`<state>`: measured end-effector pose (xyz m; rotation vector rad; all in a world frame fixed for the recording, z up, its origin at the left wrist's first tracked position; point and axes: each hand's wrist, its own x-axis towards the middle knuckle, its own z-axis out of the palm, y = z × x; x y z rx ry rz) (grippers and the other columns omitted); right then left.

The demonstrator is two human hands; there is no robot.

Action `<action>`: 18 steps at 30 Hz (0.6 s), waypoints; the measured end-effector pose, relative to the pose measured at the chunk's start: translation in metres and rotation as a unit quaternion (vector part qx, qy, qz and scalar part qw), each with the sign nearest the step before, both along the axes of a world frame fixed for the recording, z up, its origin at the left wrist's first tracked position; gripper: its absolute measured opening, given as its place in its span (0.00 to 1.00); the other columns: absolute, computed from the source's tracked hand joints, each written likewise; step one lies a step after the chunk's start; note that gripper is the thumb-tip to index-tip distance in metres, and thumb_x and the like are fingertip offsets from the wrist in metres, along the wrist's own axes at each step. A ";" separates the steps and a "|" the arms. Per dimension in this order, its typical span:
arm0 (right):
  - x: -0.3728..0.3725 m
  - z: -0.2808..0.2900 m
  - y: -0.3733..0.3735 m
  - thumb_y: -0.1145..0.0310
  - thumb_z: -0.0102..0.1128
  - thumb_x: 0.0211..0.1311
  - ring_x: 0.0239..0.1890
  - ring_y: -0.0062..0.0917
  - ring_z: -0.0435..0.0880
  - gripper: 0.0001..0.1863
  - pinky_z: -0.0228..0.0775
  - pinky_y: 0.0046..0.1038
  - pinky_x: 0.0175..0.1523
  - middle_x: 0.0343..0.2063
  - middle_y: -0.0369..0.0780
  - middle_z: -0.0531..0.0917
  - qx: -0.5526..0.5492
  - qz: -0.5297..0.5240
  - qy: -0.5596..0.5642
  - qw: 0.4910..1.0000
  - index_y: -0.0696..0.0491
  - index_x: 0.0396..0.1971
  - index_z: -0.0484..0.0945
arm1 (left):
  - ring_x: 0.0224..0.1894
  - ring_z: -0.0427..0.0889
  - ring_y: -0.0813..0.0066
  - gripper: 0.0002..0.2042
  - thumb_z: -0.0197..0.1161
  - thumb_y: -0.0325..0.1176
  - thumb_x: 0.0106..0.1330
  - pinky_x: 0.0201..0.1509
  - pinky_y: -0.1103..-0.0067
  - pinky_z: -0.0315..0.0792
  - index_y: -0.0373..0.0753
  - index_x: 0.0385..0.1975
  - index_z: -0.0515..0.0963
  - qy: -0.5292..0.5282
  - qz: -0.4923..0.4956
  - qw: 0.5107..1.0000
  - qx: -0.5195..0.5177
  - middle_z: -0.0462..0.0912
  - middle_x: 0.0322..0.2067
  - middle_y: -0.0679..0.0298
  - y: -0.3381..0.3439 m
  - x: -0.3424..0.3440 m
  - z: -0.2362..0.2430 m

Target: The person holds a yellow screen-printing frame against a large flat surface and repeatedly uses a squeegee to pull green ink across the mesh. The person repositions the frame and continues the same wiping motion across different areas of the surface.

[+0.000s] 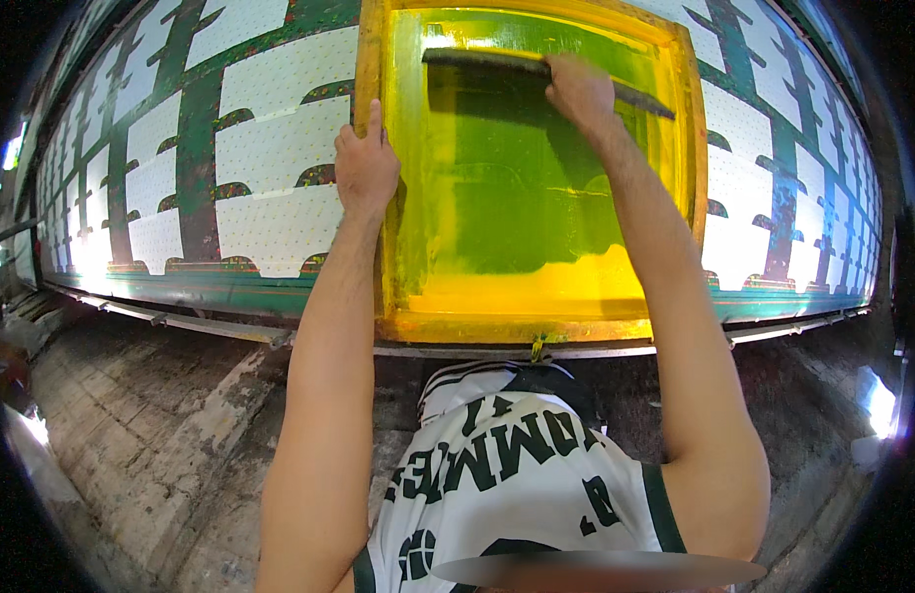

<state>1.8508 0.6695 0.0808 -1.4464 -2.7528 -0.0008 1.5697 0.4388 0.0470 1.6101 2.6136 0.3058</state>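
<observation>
Head view: the right hand point(583, 91), at the upper middle of the picture and a little blurred, is closed over a long, dark squeegee point(489, 63), taking it right of its middle. The squeegee lies across the upper part of a yellow screen frame point(693, 148), slanting from its higher left end down to its lower right end, inside the frame's bars. Below it, the screen mesh point(517, 208) shows a broad green area in the middle, with a bright yellow, uneven band along the bottom and glossy reflections near the top.

Left of centre, the left hand point(369, 168) is at the frame's left bar, index finger stretched upward along the wood and the other fingers curled in; whether they grip the bar or only rest against it, I cannot tell. The frame fills the upper middle of the picture, its lower bar close to the near edge of a long green table point(196, 178). A small yellow-green piece point(539, 346) juts from that lower bar.

Rows of white dotted pieces point(275, 148) lie on the table at both sides of the frame, with dark, rounded shapes along their edges. Both bare forearms rise from the lower half of the picture. A white jersey point(507, 455) with dark lettering occupies the lower middle, and a worn, stained floor point(151, 395) spreads across the lower left.
</observation>
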 end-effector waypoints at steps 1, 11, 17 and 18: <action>-0.004 -0.002 0.021 0.61 0.76 0.61 0.51 0.47 0.91 0.18 0.86 0.49 0.53 0.46 0.45 0.91 0.005 -0.001 -0.007 1.000 0.47 0.51 0.88 | 0.52 0.79 0.44 0.29 0.58 0.40 0.80 0.56 0.55 0.80 0.51 0.81 0.69 0.004 0.001 1.000 -0.005 0.77 0.49 0.43 -0.001 0.000 -0.002; -0.018 0.012 0.131 0.68 0.62 0.56 0.44 0.54 0.92 0.16 0.85 0.52 0.48 0.39 0.58 0.90 -0.038 0.051 0.050 0.997 0.58 0.41 0.90 | 0.49 0.80 0.44 0.28 0.58 0.41 0.81 0.53 0.57 0.81 0.52 0.80 0.70 0.027 0.000 0.999 0.034 0.77 0.48 0.43 0.000 0.002 -0.010; -0.033 0.050 0.156 0.70 0.63 0.55 0.48 0.54 0.92 0.19 0.86 0.51 0.52 0.41 0.57 0.91 -0.071 0.032 -0.007 0.997 0.58 0.46 0.90 | 0.51 0.81 0.44 0.28 0.57 0.41 0.82 0.54 0.57 0.82 0.52 0.80 0.70 0.043 -0.003 0.998 0.037 0.79 0.49 0.41 0.000 0.000 -0.015; -0.037 0.047 0.155 0.69 0.64 0.55 0.48 0.53 0.92 0.19 0.86 0.50 0.52 0.41 0.57 0.91 -0.066 0.024 -0.009 0.998 0.57 0.47 0.90 | 0.51 0.81 0.44 0.28 0.57 0.41 0.82 0.54 0.57 0.82 0.53 0.80 0.70 0.040 -0.003 0.998 0.039 0.79 0.49 0.41 0.000 0.000 -0.015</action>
